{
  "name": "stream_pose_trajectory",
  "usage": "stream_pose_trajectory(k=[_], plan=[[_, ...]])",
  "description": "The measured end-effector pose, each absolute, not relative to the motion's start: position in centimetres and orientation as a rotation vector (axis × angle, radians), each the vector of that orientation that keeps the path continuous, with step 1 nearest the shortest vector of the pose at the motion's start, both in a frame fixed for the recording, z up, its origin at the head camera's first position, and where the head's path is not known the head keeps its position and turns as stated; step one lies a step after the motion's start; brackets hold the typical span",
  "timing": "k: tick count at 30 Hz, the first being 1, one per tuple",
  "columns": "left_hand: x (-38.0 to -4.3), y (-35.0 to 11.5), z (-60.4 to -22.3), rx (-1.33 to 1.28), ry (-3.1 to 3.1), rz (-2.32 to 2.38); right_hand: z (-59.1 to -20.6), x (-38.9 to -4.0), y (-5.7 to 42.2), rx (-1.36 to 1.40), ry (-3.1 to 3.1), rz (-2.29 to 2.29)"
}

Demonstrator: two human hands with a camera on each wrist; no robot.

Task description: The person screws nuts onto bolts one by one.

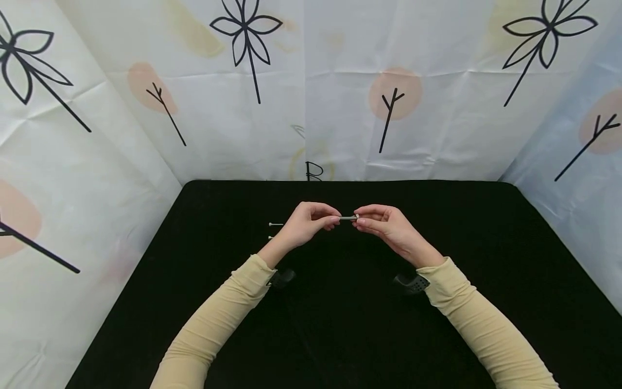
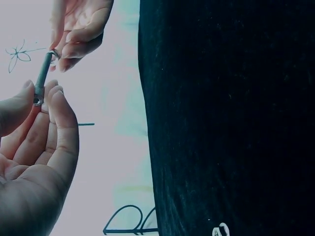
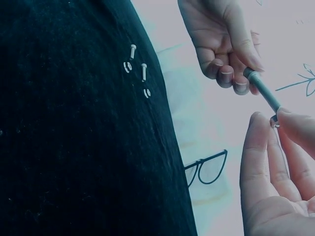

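Out in front, over the black table, a metal bolt (image 1: pixel 347 218) is held lengthwise between the two hands. Thumb and fingers of the left hand (image 1: pixel 311 220) pinch its head end, where a socket hole (image 2: pixel 37 101) shows in the left wrist view. At the opposite end the right hand (image 1: pixel 389 227) pinches a small metal ring (image 3: pixel 274 121), set at the tip of the bolt shaft (image 3: pixel 266 91). Whether this ring is a nut or a washer, and whether it is threaded on, I cannot tell.
Two more bolts (image 3: pixel 133 51) lie on the black tablecloth (image 3: pixel 74 123), left of the left hand, with small metal rings (image 3: pixel 128 67) beside them. A patterned white curtain (image 1: pixel 340 124) stands behind the table's far edge and along both sides.
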State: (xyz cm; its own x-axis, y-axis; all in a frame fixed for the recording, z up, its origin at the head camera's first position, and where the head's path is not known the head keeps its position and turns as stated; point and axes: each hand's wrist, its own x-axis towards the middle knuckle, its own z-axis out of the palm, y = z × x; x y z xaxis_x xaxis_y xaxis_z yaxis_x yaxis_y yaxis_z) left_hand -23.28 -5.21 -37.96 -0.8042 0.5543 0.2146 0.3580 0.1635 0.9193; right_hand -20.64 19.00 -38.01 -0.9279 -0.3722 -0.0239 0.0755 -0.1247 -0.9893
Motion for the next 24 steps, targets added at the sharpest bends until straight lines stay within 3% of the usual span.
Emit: stream_pose_trajectory(k=[24], plan=[[-22.27, -4.88, -37.33, 0.564, 1.899, 2.007, -37.82, -20.45, 18.48, -0.39, 1.997, -2.155]])
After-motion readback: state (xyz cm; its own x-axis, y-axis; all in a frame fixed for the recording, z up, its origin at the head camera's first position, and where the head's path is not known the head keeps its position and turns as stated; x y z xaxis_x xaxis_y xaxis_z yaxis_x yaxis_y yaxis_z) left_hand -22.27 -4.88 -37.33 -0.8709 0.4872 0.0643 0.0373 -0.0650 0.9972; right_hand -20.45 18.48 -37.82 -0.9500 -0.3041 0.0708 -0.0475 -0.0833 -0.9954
